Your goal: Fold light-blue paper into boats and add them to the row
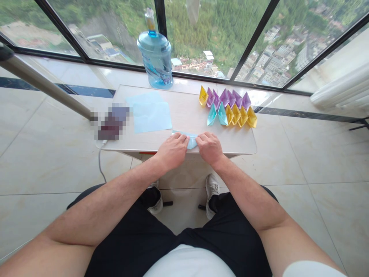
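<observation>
A partly folded sheet of light blue paper [191, 143] lies at the table's front edge, with a pointed part toward me. My left hand [175, 147] has its fingers closed on the paper's left side. On the right side, my right hand [210, 147] pinches the same paper, its fingertips pressed together. Both hands rest at the edge, a small gap between them where the paper shows. Flat light blue sheets [152, 117] lie to the left, beyond my left hand.
Folded paper boats in purple [224, 97], yellow [251, 117] and teal [212, 114] stand in two rows at the table's [184, 102] back right. A large blue water bottle [155, 57] stands behind the table by the window. A blurred-out object with a cable [99, 161] lies at left.
</observation>
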{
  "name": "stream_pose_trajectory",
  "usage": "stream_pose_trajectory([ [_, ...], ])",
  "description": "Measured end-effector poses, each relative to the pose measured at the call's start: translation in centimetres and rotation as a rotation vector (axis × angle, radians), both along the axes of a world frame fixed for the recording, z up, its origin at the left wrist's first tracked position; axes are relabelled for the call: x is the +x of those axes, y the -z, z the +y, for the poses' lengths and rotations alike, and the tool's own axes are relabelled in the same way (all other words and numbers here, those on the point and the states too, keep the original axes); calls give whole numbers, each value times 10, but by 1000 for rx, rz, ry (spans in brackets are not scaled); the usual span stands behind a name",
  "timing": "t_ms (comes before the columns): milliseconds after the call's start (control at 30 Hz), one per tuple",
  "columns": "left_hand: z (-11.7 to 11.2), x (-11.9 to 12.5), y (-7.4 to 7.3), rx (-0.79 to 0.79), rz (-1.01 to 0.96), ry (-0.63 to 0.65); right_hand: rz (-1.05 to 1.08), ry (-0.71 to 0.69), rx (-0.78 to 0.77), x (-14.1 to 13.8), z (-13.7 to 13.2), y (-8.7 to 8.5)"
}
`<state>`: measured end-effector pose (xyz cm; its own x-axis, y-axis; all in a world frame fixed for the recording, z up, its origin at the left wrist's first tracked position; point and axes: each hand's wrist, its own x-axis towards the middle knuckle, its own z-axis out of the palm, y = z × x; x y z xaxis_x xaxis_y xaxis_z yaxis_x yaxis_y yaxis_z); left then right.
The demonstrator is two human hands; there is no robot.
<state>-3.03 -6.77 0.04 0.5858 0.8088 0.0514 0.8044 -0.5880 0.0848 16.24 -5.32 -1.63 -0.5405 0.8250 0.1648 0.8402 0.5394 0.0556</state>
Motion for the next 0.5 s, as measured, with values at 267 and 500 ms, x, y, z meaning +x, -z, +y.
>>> stream_pose_trajectory([
  [267, -10, 4, -2, 35, 50, -80, -11, 114, -55, 9, -7, -4],
  [500, -20, 8, -5, -26, 26, -145, 0, 211, -79, 7, -18, -1],
])
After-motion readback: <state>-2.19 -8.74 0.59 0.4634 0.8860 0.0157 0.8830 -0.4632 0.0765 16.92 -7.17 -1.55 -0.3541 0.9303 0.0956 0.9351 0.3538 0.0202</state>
